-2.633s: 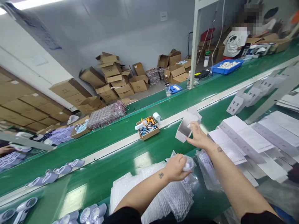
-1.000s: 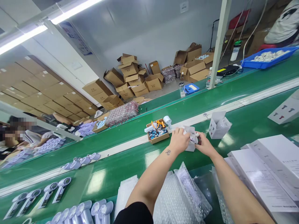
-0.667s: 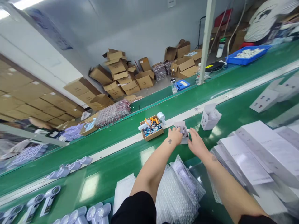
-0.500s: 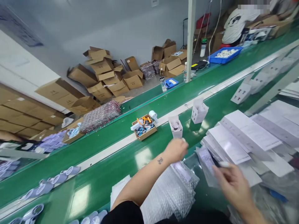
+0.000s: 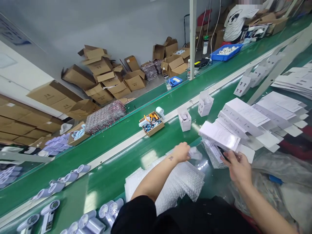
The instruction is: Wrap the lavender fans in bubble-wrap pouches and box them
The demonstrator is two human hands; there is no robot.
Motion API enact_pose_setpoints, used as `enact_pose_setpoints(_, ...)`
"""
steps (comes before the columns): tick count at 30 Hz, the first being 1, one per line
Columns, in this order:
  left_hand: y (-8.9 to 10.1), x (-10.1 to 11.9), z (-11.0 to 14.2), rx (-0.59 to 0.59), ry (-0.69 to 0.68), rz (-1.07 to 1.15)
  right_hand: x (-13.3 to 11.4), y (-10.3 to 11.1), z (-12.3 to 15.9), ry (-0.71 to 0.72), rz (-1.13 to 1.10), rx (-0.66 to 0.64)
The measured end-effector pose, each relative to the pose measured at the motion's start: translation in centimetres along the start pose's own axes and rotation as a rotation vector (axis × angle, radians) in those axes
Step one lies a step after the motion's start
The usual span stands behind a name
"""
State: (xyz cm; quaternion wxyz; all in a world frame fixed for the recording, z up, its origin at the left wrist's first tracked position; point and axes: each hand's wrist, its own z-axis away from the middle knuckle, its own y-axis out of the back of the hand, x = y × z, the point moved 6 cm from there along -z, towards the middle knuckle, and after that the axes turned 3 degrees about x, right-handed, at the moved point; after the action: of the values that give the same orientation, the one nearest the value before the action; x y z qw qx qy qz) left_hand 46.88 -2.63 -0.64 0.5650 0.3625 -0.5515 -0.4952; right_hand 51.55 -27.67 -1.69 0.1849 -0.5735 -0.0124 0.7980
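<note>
— Since half a second ago, what has moved?

— Both hands have come back from the belt. The left hand (image 5: 182,152) now pinches a bubble-wrap bag (image 5: 195,152) above the heap of bubble wrap (image 5: 175,182) at the near edge of the bench (image 5: 109,175). The right hand (image 5: 237,167) has closed on a flat white carton (image 5: 219,135), lifted off the carton stack (image 5: 246,117).

— And the room along the edges?

— Open green belt lies between the hands and the pale strip (image 5: 117,149). The right side is crowded with cartons, close against the right hand.

— Count what stands on the belt.

— Two open white boxes: the nearer box (image 5: 184,121) beyond the left hand, the farther box (image 5: 205,105) just past it. One cardboard tray (image 5: 151,123) of small parts sits on the strip. More boxes farther right blur; I cannot count them.
</note>
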Motion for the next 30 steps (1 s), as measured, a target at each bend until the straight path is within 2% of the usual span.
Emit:
enact_pose_setpoints(2, 4.6, -3.2, 3.8, 0.269, 0.213, 0.343, 0.1, 0.1, 1.1, 0.147, 0.22, -0.087)
enact_pose_setpoints(4, 7.7, -5.8, 7.9, 0.504, 0.417, 0.76, -0.1, -0.9, 1.8, 0.37, 0.524, -0.197)
enact_pose_setpoints(6, 9.0, -6.3, 10.6, 0.702, 0.537, 1.129, -0.2, -3.2, 2.4, 0.631, 0.756, -0.35)
enact_pose_setpoints(8, 9.0, -4.8, 11.0, 0.86, 0.565, 1.37, 0.3, -5.6, 3.1, 0.821, 0.85, -0.542)
enact_pose_setpoints(9, 8.7, -3.7, 10.6, 0.919, 0.569, 1.434, 0.8, -6.7, 3.4, 0.869, 0.867, -0.636)
enact_pose_setpoints(11, 7.4, -1.4, 9.1, 0.982, 0.596, 1.461, 1.8, -7.9, 3.7, 0.9, 0.888, -0.735)
enact_pose_setpoints(13, 6.4, 0.1, 8.0, 1.009, 0.63, 1.304, 2.7, -8.3, 3.7, 0.91, 0.885, -0.735)
enact_pose_setpoints(15, 6.3, 1.1, 7.9, 1.038, 0.621, 0.966, 3.3, -8.3, 3.9, 0.936, 0.854, -0.719)
enact_pose_setpoints(17, 6.9, 2.0, 8.2, 1.056, 0.572, 0.557, 3.7, -8.5, 4.4, 0.963, 0.811, -0.759)
enact_pose_setpoints(19, 7.5, 3.3, 8.0, 1.002, 0.512, 0.22, 4.1, -8.8, 4.8, 0.974, 0.792, -0.808)
enact_pose_setpoints(22, 7.7, 5.2, 6.0, 0.745, 0.418, -0.056, 4.2, -9.0, 4.6, 0.981, 0.776, -0.822)
enact_pose_setpoints(26, 6.8, 6.9, 4.0, 0.4, 0.324, -0.19, 4.3, -8.5, 3.5, 0.91, 0.736, -0.859)
enact_pose_setpoints(30, 4.2, 6.8, 3.3, 0.129, 0.194, -0.223, 4.2, -8.7, 3.2, 0.797, 0.671, -0.916)
